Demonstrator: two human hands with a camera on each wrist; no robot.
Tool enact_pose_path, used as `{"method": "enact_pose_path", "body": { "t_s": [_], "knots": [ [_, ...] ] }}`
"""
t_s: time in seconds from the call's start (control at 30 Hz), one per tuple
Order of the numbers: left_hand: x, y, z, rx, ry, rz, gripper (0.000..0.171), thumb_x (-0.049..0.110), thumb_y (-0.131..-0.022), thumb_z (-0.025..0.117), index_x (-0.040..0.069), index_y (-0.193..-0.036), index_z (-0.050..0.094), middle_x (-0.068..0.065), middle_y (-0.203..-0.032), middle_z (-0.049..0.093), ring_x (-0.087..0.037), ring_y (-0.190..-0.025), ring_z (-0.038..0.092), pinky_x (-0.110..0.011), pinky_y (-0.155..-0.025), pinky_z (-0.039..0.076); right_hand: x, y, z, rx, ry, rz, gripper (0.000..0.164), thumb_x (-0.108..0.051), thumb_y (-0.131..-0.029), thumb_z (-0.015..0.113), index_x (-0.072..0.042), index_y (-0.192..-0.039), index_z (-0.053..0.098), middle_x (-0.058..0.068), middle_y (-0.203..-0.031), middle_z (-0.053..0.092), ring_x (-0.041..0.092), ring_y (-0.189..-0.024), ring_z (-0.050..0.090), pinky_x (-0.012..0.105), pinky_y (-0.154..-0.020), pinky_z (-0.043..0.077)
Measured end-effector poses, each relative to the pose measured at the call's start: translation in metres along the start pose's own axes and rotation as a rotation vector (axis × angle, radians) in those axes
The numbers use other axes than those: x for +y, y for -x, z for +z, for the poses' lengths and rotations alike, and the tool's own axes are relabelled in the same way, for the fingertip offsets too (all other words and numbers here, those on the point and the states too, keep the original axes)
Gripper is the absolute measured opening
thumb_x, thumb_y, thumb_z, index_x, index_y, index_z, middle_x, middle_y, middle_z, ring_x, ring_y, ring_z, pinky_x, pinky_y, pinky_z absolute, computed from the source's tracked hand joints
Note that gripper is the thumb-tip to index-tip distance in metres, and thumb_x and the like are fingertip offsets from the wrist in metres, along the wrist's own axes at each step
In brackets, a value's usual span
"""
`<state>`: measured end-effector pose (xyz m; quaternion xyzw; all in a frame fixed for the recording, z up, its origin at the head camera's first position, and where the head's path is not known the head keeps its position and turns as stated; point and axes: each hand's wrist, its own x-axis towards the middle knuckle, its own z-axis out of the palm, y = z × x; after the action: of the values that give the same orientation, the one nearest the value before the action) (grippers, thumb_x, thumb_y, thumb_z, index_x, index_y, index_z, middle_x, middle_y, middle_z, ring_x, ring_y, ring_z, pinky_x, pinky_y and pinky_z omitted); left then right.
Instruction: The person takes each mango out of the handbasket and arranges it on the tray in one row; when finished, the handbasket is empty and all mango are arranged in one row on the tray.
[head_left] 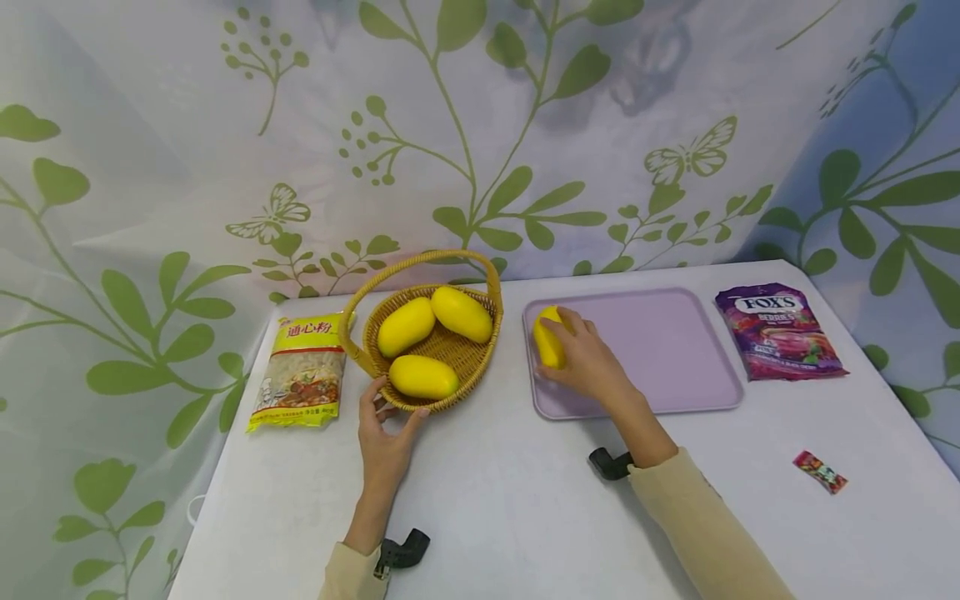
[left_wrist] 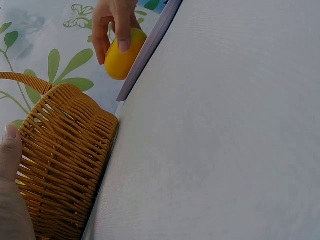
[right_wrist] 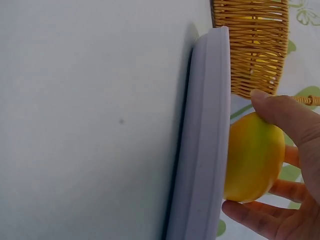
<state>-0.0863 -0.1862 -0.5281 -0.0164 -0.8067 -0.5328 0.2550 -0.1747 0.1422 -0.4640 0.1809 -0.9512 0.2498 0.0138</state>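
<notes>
My right hand (head_left: 591,360) grips a yellow mango (head_left: 550,337) at the left end of the lilac tray (head_left: 660,350). In the right wrist view, thumb and fingers curl round this mango (right_wrist: 254,157), just beyond the tray's rim (right_wrist: 205,135). My left hand (head_left: 384,442) holds the near side of a wicker basket (head_left: 468,362), its thumb and fingers spread along the rim. Inside the basket lie three more mangoes, one at the left (head_left: 406,327), one at the back right (head_left: 461,314) and one in front (head_left: 423,377). The left wrist view shows the basket's woven side (left_wrist: 65,160) beside the thumb.
Left of the basket lies a yellow pasta bag (head_left: 298,372). A purple FOX'S candy bag (head_left: 780,332) is right of the tray, with a small wrapped candy (head_left: 821,472) nearer the front. The basket's tall handle (head_left: 420,257) arches above it. Patterned cloth (head_left: 525,150) hangs behind the white table (head_left: 495,500).
</notes>
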Motion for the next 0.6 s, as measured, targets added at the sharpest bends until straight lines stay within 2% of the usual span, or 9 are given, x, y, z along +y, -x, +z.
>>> {"method": "enact_pose_path", "body": {
  "t_s": [0.1,0.2,0.4,0.6],
  "knots": [
    [0.001,0.000,0.001,0.001,0.007,-0.007,0.078,0.008,-0.076,0.084,0.009,-0.143,0.042,-0.009,-0.140,0.049,-0.026,-0.113,0.053,-0.032,-0.086,0.049,-0.001,0.002,-0.001,0.013,0.034,0.008,0.078,-0.036,-0.079,0.081,-0.012,-0.145,0.047,0.019,-0.154,0.030,0.046,-0.130,0.039,0.059,-0.091,0.051],
    [0.006,-0.001,0.002,0.006,0.006,-0.001,0.079,0.004,-0.075,0.083,0.004,-0.142,0.042,-0.013,-0.140,0.049,-0.032,-0.113,0.053,-0.036,-0.085,0.049,-0.002,0.005,-0.003,0.026,0.070,-0.007,0.078,-0.036,-0.078,0.082,-0.013,-0.144,0.048,0.018,-0.154,0.032,0.046,-0.131,0.039,0.061,-0.085,0.052],
    [0.031,-0.003,0.000,0.006,0.021,0.035,0.075,-0.002,-0.075,0.081,-0.011,-0.137,0.041,-0.029,-0.136,0.048,-0.046,-0.110,0.051,-0.048,-0.082,0.047,-0.001,0.007,-0.003,0.035,0.092,-0.033,0.079,-0.038,-0.077,0.083,-0.014,-0.144,0.049,0.017,-0.155,0.032,0.046,-0.131,0.039,0.061,-0.083,0.053],
    [0.043,-0.003,-0.004,-0.006,0.008,0.036,0.073,-0.001,-0.076,0.080,-0.013,-0.136,0.041,-0.030,-0.134,0.048,-0.045,-0.109,0.052,-0.046,-0.082,0.047,-0.001,0.007,-0.002,0.031,0.096,-0.040,0.076,-0.040,-0.078,0.081,-0.015,-0.143,0.050,0.014,-0.156,0.032,0.043,-0.134,0.038,0.061,-0.085,0.052]
  ]
}}
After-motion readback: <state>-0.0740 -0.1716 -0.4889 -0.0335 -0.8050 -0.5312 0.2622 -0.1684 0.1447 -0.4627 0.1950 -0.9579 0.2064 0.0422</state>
